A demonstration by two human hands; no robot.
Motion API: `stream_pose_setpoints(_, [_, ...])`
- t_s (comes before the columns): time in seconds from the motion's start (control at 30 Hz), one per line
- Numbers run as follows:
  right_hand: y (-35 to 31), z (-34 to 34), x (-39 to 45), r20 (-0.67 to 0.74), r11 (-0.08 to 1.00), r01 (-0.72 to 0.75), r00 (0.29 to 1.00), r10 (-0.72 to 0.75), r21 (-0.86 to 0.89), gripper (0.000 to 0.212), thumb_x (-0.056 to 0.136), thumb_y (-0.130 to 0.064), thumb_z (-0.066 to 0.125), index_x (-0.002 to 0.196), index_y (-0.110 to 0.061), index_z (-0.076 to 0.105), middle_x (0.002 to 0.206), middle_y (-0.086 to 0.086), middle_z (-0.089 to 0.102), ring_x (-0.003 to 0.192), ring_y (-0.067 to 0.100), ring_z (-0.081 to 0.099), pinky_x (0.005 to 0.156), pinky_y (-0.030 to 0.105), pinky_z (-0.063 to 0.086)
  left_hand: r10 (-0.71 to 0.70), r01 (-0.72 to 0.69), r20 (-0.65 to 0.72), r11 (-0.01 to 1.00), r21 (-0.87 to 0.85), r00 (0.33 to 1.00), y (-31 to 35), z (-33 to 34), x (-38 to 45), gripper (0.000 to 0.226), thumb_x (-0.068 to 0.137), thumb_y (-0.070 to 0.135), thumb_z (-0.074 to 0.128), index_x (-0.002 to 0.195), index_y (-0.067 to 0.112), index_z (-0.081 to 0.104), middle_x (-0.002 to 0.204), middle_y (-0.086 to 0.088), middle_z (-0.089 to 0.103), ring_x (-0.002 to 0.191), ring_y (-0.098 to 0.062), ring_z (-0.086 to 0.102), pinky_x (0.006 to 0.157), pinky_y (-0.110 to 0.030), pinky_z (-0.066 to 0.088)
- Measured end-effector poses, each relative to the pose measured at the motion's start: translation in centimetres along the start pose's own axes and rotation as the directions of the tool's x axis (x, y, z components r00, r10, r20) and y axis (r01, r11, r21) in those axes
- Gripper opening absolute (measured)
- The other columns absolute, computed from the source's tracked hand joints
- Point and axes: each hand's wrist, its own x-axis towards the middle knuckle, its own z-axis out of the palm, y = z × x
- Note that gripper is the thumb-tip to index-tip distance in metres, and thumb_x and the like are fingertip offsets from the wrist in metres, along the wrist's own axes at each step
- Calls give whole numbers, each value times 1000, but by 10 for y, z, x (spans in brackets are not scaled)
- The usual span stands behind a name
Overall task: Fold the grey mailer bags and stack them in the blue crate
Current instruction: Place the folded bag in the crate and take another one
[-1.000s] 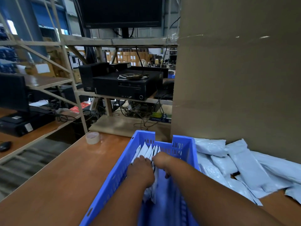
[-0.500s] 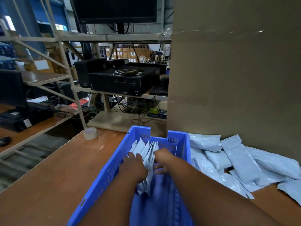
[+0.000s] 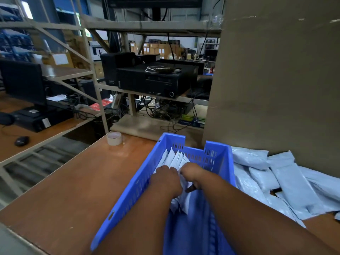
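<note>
Tape roll [image 3: 114, 138] sits off to the left on the table. In the blue crate [image 3: 128, 192], the left hand [image 3: 166, 178] and right hand [image 3: 192, 174] are close together, both clamped on the folded bags [image 3: 174, 159] standing on edge at the far end. I'd squeeze the row tight against the wall before letting go, or they'll flop. Unfolded pile [image 3: 287, 183] waits to the right.
</note>
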Motion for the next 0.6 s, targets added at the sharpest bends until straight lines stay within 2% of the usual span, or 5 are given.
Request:
stream_pose_setpoints(0.17, [7, -19, -8, -54, 999, -43, 998, 43, -8, 20, 103, -11, 52, 84, -19, 52, 115, 15, 58, 97, 36, 62, 91, 53, 61, 54, -50, -57, 996, 70, 997, 14, 4, -6, 69, 89, 59, 62, 142, 20, 45, 143, -12, 42, 134, -34, 43, 106, -52, 46])
stream_pose_setpoints(0.23, [7, -24, -11, -68, 1000, -22, 997, 22, -2, 9, 105, -16, 50, 103, -15, 59, 125, 19, 60, 96, 36, 62, 95, 52, 61, 73, -68, -59, 994, 82, 996, 15, 1, -6, 66, 89, 61, 61, 140, 22, 47, 141, -10, 44, 133, -33, 43, 105, -51, 45])
stream_pose_setpoints(0.33, [1, -34, -22, -85, 997, 56, 995, -60, -51, 33, 103, -18, 53, 132, -7, 63, 134, 21, 65, 96, 34, 67, 91, 46, 62, 115, -111, -119, 993, 36, 986, 17, -8, -7, 54, 92, 60, 56, 134, 26, 56, 138, -6, 50, 131, -32, 48, 102, -47, 47])
stream_pose_setpoints(0.47, [11, -71, -45, -167, 925, 228, 943, -288, -305, 31, 101, -17, 57, 128, -13, 71, 131, 10, 70, 120, 29, 66, 100, 37, 55, 239, -245, -288, 969, 17, 927, 53, -26, -12, 41, 95, 51, 54, 127, 27, 63, 124, -1, 61, 116, -28, 61, 90, -42, 52])
stream_pose_setpoints(0.6, [55, -131, -75, -375, 912, 268, 847, -377, -312, 28, 98, -18, 61, 120, -22, 76, 123, 1, 75, 115, 19, 67, 97, 27, 49, 435, -447, -305, 894, 35, 847, 117, -45, -17, 36, 97, 44, 51, 124, 23, 61, 120, -8, 62, 113, -35, 62, 87, -44, 54])
